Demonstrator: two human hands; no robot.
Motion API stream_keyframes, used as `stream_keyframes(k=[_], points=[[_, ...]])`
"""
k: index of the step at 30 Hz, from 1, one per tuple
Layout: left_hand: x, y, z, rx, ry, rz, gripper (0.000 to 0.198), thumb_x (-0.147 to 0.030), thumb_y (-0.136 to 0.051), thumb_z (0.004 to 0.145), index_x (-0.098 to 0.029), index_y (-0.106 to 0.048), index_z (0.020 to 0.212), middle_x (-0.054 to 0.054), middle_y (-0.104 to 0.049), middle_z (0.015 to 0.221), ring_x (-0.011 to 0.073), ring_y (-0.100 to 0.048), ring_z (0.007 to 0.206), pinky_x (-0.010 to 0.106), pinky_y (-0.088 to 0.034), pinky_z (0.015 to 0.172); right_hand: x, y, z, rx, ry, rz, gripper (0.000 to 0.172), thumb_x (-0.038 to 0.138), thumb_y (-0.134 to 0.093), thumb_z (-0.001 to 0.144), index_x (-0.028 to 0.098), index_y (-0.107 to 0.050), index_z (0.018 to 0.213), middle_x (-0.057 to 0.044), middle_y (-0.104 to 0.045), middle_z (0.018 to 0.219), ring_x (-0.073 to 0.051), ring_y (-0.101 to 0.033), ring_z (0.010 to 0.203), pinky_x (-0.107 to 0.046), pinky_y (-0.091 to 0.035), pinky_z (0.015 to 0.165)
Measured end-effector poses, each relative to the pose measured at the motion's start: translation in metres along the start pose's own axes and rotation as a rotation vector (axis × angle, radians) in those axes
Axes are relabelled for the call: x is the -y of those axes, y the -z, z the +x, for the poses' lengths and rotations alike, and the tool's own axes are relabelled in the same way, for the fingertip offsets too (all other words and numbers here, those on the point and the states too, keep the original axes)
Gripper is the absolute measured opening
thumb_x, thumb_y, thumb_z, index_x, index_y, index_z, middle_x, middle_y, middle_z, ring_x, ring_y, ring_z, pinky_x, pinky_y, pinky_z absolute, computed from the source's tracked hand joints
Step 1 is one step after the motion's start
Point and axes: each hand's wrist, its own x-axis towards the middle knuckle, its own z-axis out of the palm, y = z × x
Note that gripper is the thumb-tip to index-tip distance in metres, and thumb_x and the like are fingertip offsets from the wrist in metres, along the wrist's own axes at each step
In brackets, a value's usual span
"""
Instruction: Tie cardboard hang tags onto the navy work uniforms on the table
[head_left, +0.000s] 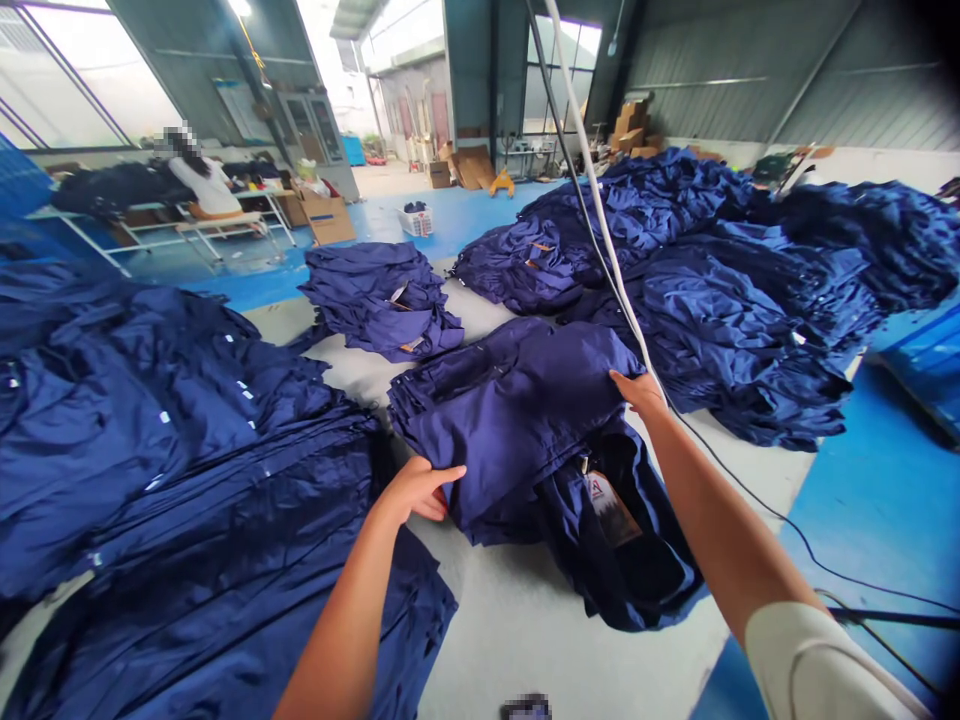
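Observation:
A folded navy blue garment (517, 420) lies on top of a small stack on the grey table (517, 620). My left hand (420, 490) pinches the garment's near left edge, fingers closed on the cloth. Over at the far right corner of the same garment, my right hand (637, 392) grips the fabric. Under the garment lies another navy piece with a paper tag (609, 508) showing.
Heaps of navy garments cover the left (150, 450), the middle back (382, 300) and the right (735, 290). A white hose and a black cable (600, 230) hang down past my right hand. A person (201, 180) sits at a far table. Cardboard boxes (330, 218) stand beyond.

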Motion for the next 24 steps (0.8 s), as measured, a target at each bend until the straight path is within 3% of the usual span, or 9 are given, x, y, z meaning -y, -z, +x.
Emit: stream_keyframes(k=[4, 9, 11, 14, 18, 22, 24], points=[[-0.002, 0.0, -0.006, 0.106, -0.02, 0.072, 0.043, -0.034, -0.1, 0.051, -0.014, -0.065, 0.066, 0.014, -0.071, 0.06, 0.033, -0.073, 0.057, 0.038, -0.06, 0.053, -0.006, -0.002, 0.02, -0.138, -0.191, 0.135, 0.055, 0.048, -0.061, 0.09, 0.01, -0.062, 0.13, -0.018, -0.073, 0.112, -0.031, -0.071, 0.111, -0.036, -0.059, 0.086], [-0.013, -0.005, -0.004, -0.009, -0.155, -0.222, 0.038, -0.022, -0.096, 0.05, -0.017, -0.06, 0.06, 0.001, -0.067, 0.062, 0.0177, -0.067, 0.058, 0.026, -0.057, 0.052, -0.002, 0.004, 0.035, -0.189, -0.234, 0.323, 0.043, 0.037, -0.068, 0.083, 0.016, -0.066, 0.12, -0.016, -0.073, 0.114, -0.032, -0.067, 0.118, -0.038, -0.058, 0.095], [-0.019, -0.003, -0.004, -0.013, -0.144, -0.328, 0.032, -0.019, -0.093, 0.052, -0.018, -0.062, 0.06, -0.001, -0.065, 0.06, 0.0164, -0.065, 0.056, 0.027, -0.057, 0.052, -0.001, 0.008, 0.038, -0.141, -0.232, 0.42, 0.04, 0.037, -0.067, 0.084, 0.017, -0.065, 0.119, -0.014, -0.074, 0.108, -0.03, -0.068, 0.114, -0.038, -0.059, 0.091], [-0.029, 0.003, -0.006, 0.003, -0.104, -0.44, 0.021, -0.017, -0.083, 0.066, -0.018, -0.063, 0.06, 0.001, -0.067, 0.059, 0.0159, -0.064, 0.051, 0.028, -0.057, 0.049, -0.003, 0.015, 0.041, 0.02, -0.2, 0.598, 0.032, 0.038, -0.066, 0.085, 0.017, -0.066, 0.109, -0.009, -0.074, 0.086, -0.025, -0.073, 0.091, -0.034, -0.063, 0.077], [-0.046, 0.008, -0.004, 0.004, -0.027, -0.611, 0.009, -0.01, -0.065, 0.082, -0.017, -0.07, 0.08, 0.006, -0.078, 0.077, 0.0193, -0.072, 0.058, 0.034, -0.064, 0.053, 0.001, 0.02, 0.047, 0.215, -0.128, 0.837, 0.019, 0.034, -0.069, 0.085, 0.016, -0.064, 0.09, -0.005, -0.067, 0.065, -0.021, -0.07, 0.069, -0.035, -0.063, 0.069], [-0.084, 0.017, 0.018, -0.039, -0.203, -0.902, 0.019, -0.004, -0.051, 0.09, -0.015, -0.067, 0.092, 0.008, -0.078, 0.086, 0.0195, -0.077, 0.069, 0.037, -0.068, 0.066, 0.033, 0.018, 0.063, 0.293, -0.021, 1.087, 0.021, 0.038, -0.068, 0.091, 0.019, -0.059, 0.088, -0.004, -0.066, 0.066, -0.021, -0.07, 0.07, -0.04, -0.064, 0.078], [-0.107, 0.026, 0.036, 0.006, -0.372, -1.037, 0.027, -0.01, -0.045, 0.096, -0.016, -0.066, 0.113, 0.014, -0.077, 0.112, 0.0225, -0.079, 0.094, 0.039, -0.068, 0.08, 0.059, 0.014, 0.074, 0.28, 0.042, 1.207, 0.023, 0.045, -0.062, 0.096, 0.022, -0.057, 0.095, -0.003, -0.067, 0.073, -0.02, -0.072, 0.078, -0.041, -0.063, 0.086]])
